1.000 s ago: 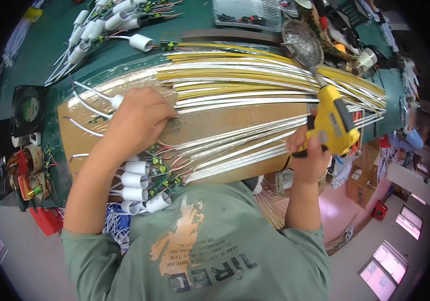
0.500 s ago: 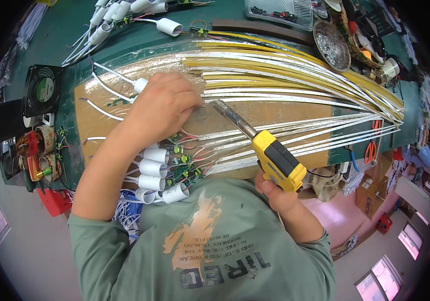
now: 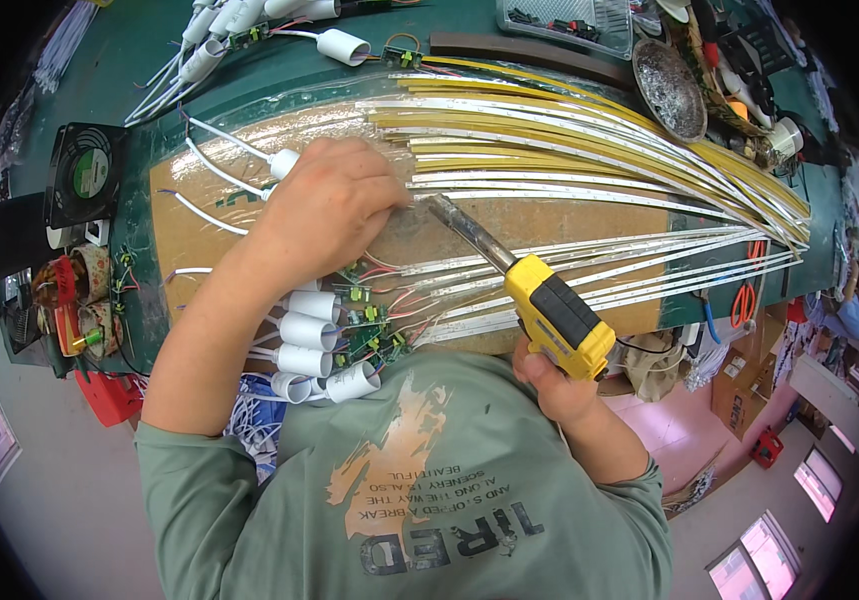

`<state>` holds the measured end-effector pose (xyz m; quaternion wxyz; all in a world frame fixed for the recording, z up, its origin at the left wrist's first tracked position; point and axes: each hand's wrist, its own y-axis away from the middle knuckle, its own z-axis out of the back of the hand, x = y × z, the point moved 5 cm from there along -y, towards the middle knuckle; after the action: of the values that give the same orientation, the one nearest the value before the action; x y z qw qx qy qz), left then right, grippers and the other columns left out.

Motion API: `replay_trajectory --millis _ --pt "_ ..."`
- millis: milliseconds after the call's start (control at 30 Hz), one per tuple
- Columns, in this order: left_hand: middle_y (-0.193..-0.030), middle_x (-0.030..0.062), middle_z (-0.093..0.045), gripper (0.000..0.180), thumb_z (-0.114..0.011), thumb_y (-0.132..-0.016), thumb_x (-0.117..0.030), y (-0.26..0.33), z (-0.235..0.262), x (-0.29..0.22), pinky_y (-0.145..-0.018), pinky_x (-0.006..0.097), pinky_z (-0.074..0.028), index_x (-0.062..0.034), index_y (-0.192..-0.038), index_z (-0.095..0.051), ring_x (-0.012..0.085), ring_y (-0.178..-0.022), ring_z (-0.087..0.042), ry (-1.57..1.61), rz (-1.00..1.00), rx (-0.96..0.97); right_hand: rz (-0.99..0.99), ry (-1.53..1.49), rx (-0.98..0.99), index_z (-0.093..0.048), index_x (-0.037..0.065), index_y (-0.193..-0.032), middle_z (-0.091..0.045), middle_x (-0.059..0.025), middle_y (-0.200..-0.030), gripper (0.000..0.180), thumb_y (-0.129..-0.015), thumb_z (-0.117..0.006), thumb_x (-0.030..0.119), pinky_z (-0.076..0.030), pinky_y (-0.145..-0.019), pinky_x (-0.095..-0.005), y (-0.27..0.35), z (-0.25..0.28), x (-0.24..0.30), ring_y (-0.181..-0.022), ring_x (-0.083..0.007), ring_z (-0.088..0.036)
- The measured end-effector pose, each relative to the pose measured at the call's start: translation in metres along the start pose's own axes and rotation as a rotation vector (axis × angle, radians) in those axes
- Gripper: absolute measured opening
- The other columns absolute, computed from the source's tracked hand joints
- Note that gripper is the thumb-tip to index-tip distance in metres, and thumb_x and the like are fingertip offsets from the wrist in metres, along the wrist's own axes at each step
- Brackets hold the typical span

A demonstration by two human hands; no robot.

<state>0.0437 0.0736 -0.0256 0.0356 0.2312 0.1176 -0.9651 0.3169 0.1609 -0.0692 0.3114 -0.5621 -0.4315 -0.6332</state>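
My right hand [image 3: 556,388] grips a yellow and black soldering gun [image 3: 561,312], its metal barrel slanting up and left toward my left fingertips. My left hand [image 3: 344,205] reaches over the brown board with its fingers pinched by the left ends of the strips; what they hold is hidden. White and yellow LED strips [image 3: 569,150] fan out to the right of it. Below that hand, red wires join more white strips [image 3: 589,262] to small green circuit boards [image 3: 364,315]. White cylindrical lamp holders [image 3: 306,330] with white cables lie beside these boards, some partly covered by my left forearm.
A brown board [image 3: 189,240] lies on the green table [image 3: 429,20]. At the left stands a black fan [image 3: 87,178]. Toward the far right are a metal dish [image 3: 669,90] and a clear plastic tray [image 3: 564,22]. Orange-handled scissors [image 3: 745,302] hang near the right edge.
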Motion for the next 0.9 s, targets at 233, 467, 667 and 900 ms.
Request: replay_trajectory --millis 233,467,667,900 --pt "-0.088 0.0048 -0.064 0.014 -0.068 -0.073 -0.005 0.000 0.001 -0.001 -0.084 0.037 -0.045 -0.0080 -0.087 -0.069 0.0251 -0.090 -0.060 0.009 0.010 -0.004 0.024 0.040 -0.010 -0.043 0.000 -0.132 -0.055 -0.0065 -0.072 0.052 -0.091 -0.064 0.025 -0.042 -0.050 -0.0259 -0.002 -0.003 0.006 -0.056 -0.0126 -0.050" --pt "-0.088 0.0058 -0.064 0.015 -0.067 -0.071 -0.004 -0.001 0.001 -0.002 -0.083 0.038 -0.046 -0.0073 -0.086 -0.068 0.0259 -0.089 -0.061 0.018 0.014 -0.023 0.039 0.062 -0.014 -0.043 0.000 -0.132 -0.056 -0.0070 -0.072 0.051 -0.091 -0.063 0.023 -0.041 -0.050 -0.0257 -0.003 -0.002 0.007 -0.056 -0.0126 -0.050" --pt "-0.085 0.0067 -0.065 0.014 -0.066 -0.070 -0.003 -0.002 0.001 -0.004 -0.077 0.038 -0.050 -0.0069 -0.083 -0.068 0.0271 -0.085 -0.061 0.040 0.029 -0.065 0.034 0.095 0.011 -0.043 -0.002 -0.131 -0.056 -0.0075 -0.071 0.048 -0.091 -0.059 0.019 -0.041 -0.050 -0.0254 -0.003 -0.001 0.007 -0.055 -0.0127 -0.050" --pt "-0.080 0.0062 -0.064 0.010 -0.066 -0.070 -0.006 -0.002 -0.001 -0.002 -0.077 0.039 -0.049 -0.0069 -0.080 -0.067 0.0275 -0.085 -0.061 0.038 0.035 -0.065 0.038 0.074 -0.005 -0.045 -0.004 -0.129 -0.056 -0.0083 -0.071 0.045 -0.090 -0.058 0.015 -0.041 -0.050 -0.0255 -0.004 -0.002 0.010 -0.055 -0.0132 -0.050"
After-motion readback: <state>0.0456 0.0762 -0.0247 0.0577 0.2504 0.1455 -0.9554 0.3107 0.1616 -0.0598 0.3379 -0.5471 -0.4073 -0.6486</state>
